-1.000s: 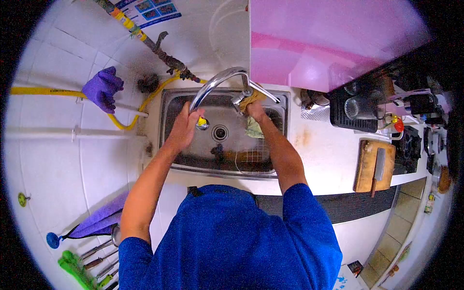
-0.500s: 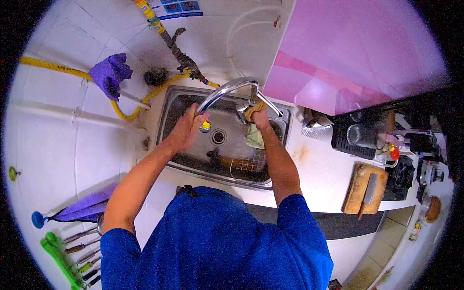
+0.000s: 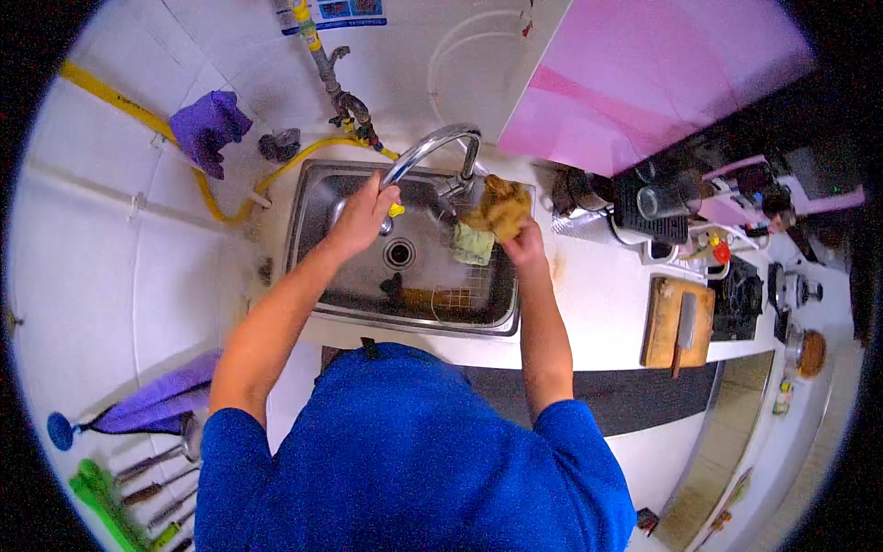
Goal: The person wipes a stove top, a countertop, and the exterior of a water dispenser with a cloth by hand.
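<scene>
My left hand [image 3: 364, 217] is closed round the lower end of the curved chrome faucet [image 3: 426, 145], over the left half of the steel sink [image 3: 317, 308]. Something yellow [image 3: 395, 210] shows beside its fingers. My right hand [image 3: 524, 244] grips a brown-yellow cloth [image 3: 502, 207] at the sink's right side. Below and left of that cloth, a pale green cloth [image 3: 473, 244] hangs or lies over a wire rack [image 3: 460, 296]. The drain [image 3: 399, 253] is visible between my hands. A dark object [image 3: 392, 287] lies in the sink near the drain.
A cutting board [image 3: 660, 322] with a cleaver [image 3: 685, 322] lies on the right counter. Behind it stand a black dish rack [image 3: 635, 207] and a glass [image 3: 658, 202]. Purple gloves [image 3: 210, 129] and a yellow hose [image 3: 120, 99] are at the left wall.
My right hand has moved away from the faucet's base to the right, bringing the brown-yellow cloth with it. My left hand still holds the faucet end. The head view has shifted.
</scene>
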A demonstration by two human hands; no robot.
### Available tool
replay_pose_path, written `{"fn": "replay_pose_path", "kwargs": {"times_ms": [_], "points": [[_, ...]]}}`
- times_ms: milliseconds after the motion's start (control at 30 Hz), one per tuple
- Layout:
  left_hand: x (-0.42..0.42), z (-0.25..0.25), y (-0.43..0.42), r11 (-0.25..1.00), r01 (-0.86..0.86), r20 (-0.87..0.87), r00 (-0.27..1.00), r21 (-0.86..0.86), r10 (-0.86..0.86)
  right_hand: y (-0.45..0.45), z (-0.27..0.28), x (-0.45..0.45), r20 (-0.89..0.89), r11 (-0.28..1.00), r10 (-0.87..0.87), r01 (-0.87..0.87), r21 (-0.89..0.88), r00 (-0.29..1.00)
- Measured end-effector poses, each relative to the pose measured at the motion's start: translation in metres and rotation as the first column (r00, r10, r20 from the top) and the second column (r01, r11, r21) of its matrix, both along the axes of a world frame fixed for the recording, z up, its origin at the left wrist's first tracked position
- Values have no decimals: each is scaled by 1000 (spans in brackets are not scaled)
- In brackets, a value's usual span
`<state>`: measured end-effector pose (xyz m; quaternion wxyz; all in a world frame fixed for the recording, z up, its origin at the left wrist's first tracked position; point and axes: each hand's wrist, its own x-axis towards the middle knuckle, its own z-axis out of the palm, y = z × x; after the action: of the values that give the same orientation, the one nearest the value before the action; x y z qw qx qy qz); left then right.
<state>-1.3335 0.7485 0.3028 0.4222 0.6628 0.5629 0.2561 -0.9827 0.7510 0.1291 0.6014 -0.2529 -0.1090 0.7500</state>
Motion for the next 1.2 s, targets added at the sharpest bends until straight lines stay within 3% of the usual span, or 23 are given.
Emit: {"fn": "replay_pose_path", "kwargs": {"times_ms": [100, 133, 200, 267, 300, 333, 367, 400, 433, 467, 500, 533, 567, 600, 767, 833, 867, 933, 967, 1000, 1033, 1133, 1200], "points": [[4, 4, -8, 970, -57, 51, 998, 236, 46, -97, 6, 16, 310, 976, -166, 112, 184, 936], [8, -1, -16, 864, -163, 145, 984, 476, 106, -130, 0, 23, 394, 963, -226, 144, 227, 891], [1, 4, -41, 777, -197, 109, 980, 597, 164, -172, 13, 18, 375, 956, -264, 189, 225, 888], [-9, 3, -64, 676, -213, 82, 972, 706, 220, -200, 55, -1, 0, 935, -314, 309, -174, 949], [-12, -3, -77, 941, -56, 134, 991, 334, 11, -209, 63, -9, 7, 923, -345, 341, -180, 939], [-13, -11, -91, 977, 192, 257, 952, -90, -163, -218, 69, -15, 84, 919, -349, 359, -164, 933], [-10, -28, -100, 968, 233, 267, 943, -95, -201, -225, 78, -21, 162, 915, -353, 377, -145, 921], [-3, -50, -104, 903, 313, 489, 861, -295, -139, -224, 96, -42, 275, 908, -376, 411, -79, 885], [3, -60, -107, 785, 419, 661, 750, -456, -16, -226, 94, -54, 508, 931, -314, 365, 0, 802], [10, -55, -113, 698, 478, 725, 684, -533, 85, -216, 120, -75, 837, 985, 18, 136, -110, 547], [18, -48, -119, 605, 538, 764, 614, -587, 196, -211, 158, -106, 935, 981, 194, -47, -188, 296], [28, -49, -124, 535, 606, 808, 473, -588, 351, -203, 178, -136, 996, 978, 12, -207, 7, 89], [32, -64, -126, 478, 633, 793, 473, -609, 384, -197, 188, -152, 958, 901, -159, -431, 43, -237], [31, -61, -124, 449, 651, 786, 437, -612, 437, -194, 202, -167, 913, 897, -253, -432, 97, -321], [9, 3, -106, 444, 779, 838, 184, -443, 514, -212, 226, -156, 959, 944, -278, -169, 282, 47], [-1, 21, -94, 509, 751, 865, 162, -420, 474, -227, 209, -136, 954, 964, -263, -84, 253, -146], [-2, 26, -83, 722, 645, 967, 117, -248, 228, -235, 202, -130, 949, 960, -277, -83, 267, -154], [3, 68, -50, 792, 596, 942, -171, -135, 289, -249, 187, -116, 979, 965, -196, 168, 202, -53], [13, 69, -24, 949, 315, 965, 243, 15, -96, -253, 181, -111, 974, 957, -211, 187, 223, -80], [21, 70, -5, 954, 174, 795, 528, 244, -300, -261, 175, -105, 978, 958, -191, 202, 203, -77], [30, 80, 12, 882, 46, 526, 788, 469, -320, -266, 175, -104, 983, 959, -170, 218, 182, -72], [86, 93, 53, 572, 17, 147, 960, 820, -240, -286, 167, -98, 957, 970, -127, 169, 175, -261], [139, 82, 70, 676, -26, 265, 931, 737, -253, -300, 162, -95, 964, 971, -83, 199, 136, -254]]}}
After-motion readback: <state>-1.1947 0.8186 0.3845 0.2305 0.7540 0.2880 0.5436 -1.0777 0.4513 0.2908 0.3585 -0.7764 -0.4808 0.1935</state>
